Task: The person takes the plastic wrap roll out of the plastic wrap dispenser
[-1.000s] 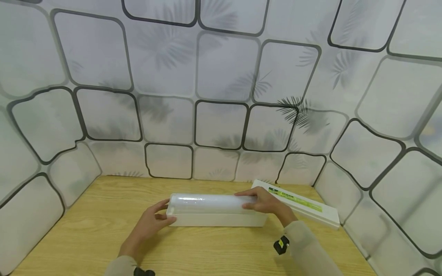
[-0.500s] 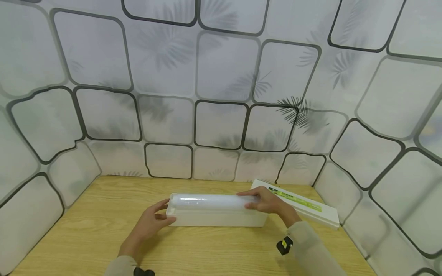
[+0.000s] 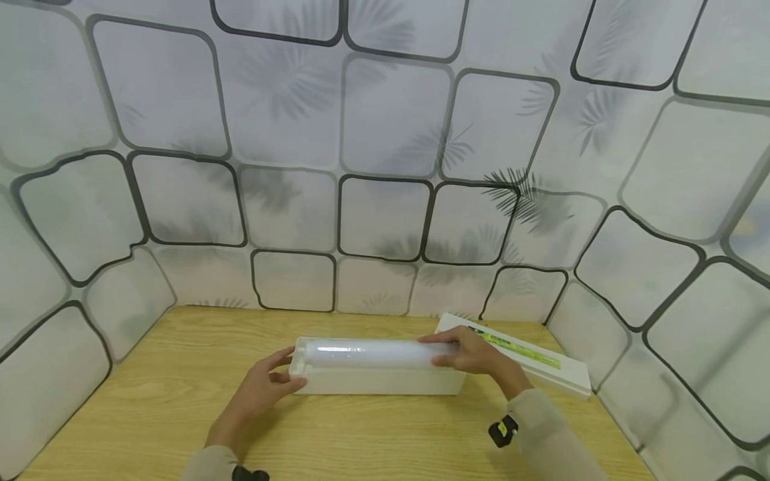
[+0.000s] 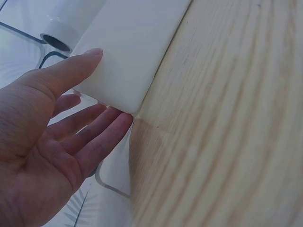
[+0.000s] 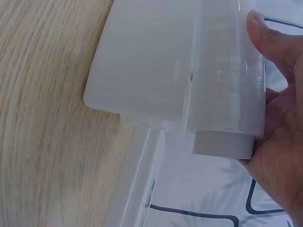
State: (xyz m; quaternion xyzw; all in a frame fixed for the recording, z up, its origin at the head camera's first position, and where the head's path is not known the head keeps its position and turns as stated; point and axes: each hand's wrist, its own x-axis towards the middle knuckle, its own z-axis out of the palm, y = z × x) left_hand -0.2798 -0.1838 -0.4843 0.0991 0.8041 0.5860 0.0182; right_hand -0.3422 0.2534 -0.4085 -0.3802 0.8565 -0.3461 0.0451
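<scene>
A roll of clear plastic wrap lies lengthwise in the top of a long white box, which stands on the table. My right hand grips the roll near its right end, thumb on the near side and fingers behind. In the right wrist view, the pale core sticks out past the film. My left hand holds the box's left end, thumb on the front face and fingertips at the end corner. Seen from the left wrist, the roll's hollow end shows above the box.
Behind my right hand, a long white lid with a green label lies slanted on the table. The wood-grain table meets patterned walls at the back and sides.
My right hand has shifted slightly to the right, and the roll has slid right with it along the box. My left hand, the box and the lid have stayed put.
</scene>
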